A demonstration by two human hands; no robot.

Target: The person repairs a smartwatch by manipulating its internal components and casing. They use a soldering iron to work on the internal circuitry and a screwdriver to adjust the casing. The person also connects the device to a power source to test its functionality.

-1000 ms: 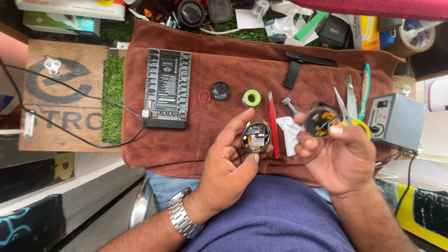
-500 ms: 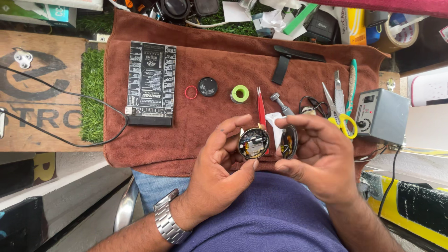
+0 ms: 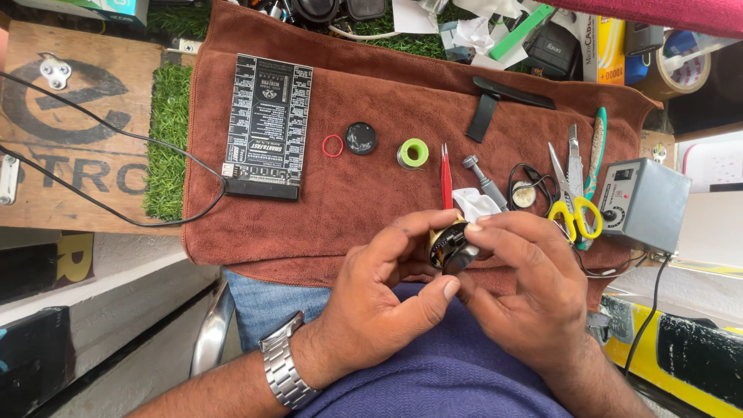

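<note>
Watch case, small and round with wiring showing inside, sits just below the middle of the frame, pinched between my two hands over the near edge of the brown towel. My left hand curls around it from the left, thumb and fingers closed on its rim, a metal wristwatch on that wrist. My right hand comes in from the right with its fingertips pressed onto the case's top and side. I cannot tell whether the case is one piece or two held together.

Just above my hands on the towel lie red tweezers, a crumpled white tissue and a grey screwdriver. Further up, near the centre, sit a green ring, a black round cap and a thin red rubber ring. A black board with white print lies in the upper left of the towel. To the right are yellow-handled scissors and, at the towel's right edge, a grey box with a dial. A black strap lies near the top.
</note>
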